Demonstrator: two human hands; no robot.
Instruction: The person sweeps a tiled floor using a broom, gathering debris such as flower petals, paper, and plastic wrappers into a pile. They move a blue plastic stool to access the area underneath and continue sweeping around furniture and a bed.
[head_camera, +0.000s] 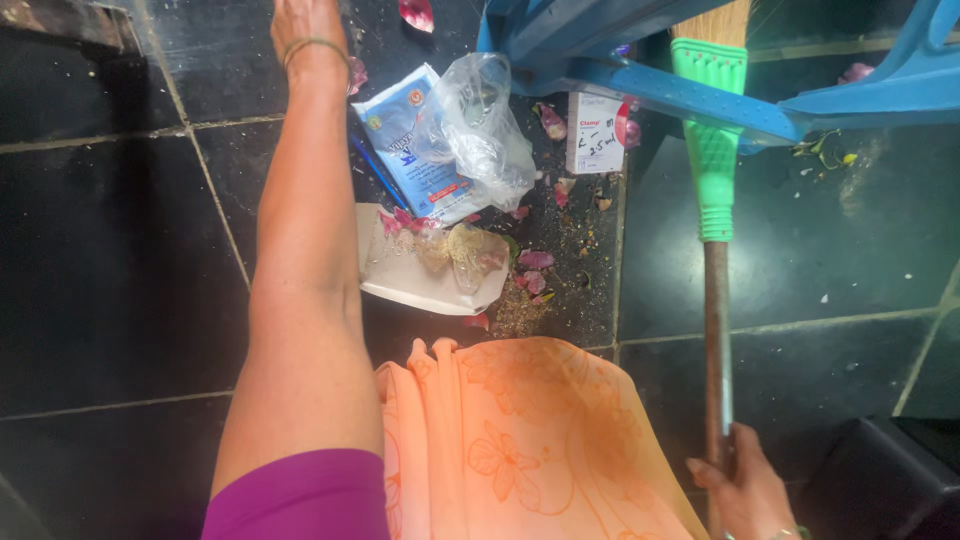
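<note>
Dark floor tiles (110, 250), dusty with crumbs. Top left, left hand (300, 22) stretched far out, fingers cut off by the edge, so cannot tell if open or closed. In the middle, a rubbish heap: blue packet (405, 140), crinkly clear bag (485, 125), white card (420, 285) with pink petals (535, 260), small white box (595, 130). Then the broom (712, 150), green neck, brown stick, straw tip under a blue chair (700, 100). Low right, right hand (745, 490) closed tight round the stick. Probably mid-sweep; next push needs bristles behind the heap.

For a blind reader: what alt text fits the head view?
The right hand grips a broom beside swept litter: a plastic bag, packets and petals on dark floor tiles. The left hand reaches forward.
</note>
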